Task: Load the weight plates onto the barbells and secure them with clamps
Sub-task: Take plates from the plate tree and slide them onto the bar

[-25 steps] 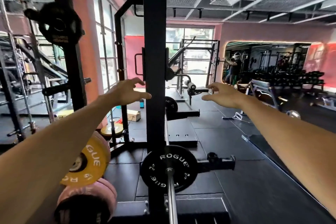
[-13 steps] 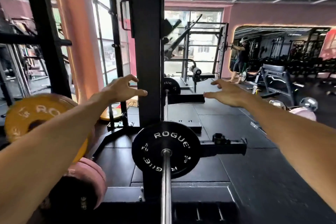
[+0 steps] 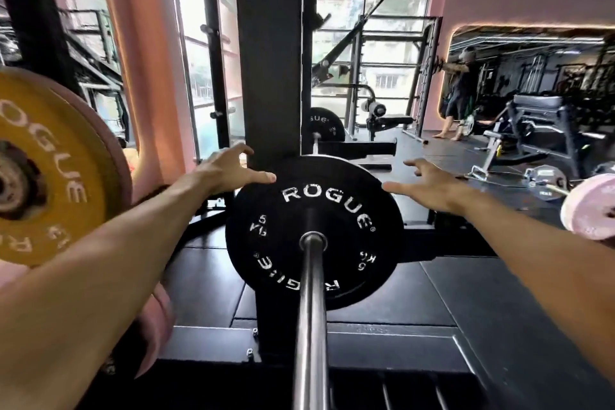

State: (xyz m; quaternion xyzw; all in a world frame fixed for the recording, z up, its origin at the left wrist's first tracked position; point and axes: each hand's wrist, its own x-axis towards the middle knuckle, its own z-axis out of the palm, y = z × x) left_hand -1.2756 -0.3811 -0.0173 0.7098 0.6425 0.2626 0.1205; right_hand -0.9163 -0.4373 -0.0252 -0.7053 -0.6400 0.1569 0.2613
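Yellow rubber marks the stored plate [image 3: 50, 170] at far left, with a pink plate just behind it (both apparently on a storage peg; the peg itself is hidden). Neither is in hand.

Left hand [image 3: 226, 170]: fingers spread wide and empty, thumb tip at the upper left rim of the black plate [image 3: 314, 230]; actual contact cannot be confirmed.

Black plate: marked 5 kg, seated on the steel barbell sleeve [image 3: 311, 309], close against the black rack upright [image 3: 273, 60]. No clamp is visible on the sleeve.

Right hand [image 3: 429, 186]: fingers spread wide and empty, thumb near the plate's upper right rim.

Recommended procedure for the step in hand, judged to be seating the plate:
1. Set both palms on opposite edges of the rim.
2. Push evenly along the sleeve, since uneven pressure could tilt the plate and bind it.
3. Confirm it sits flush, then fit a clamp.

Another pink plate [image 3: 589, 206] shows at far right. No containers appear.
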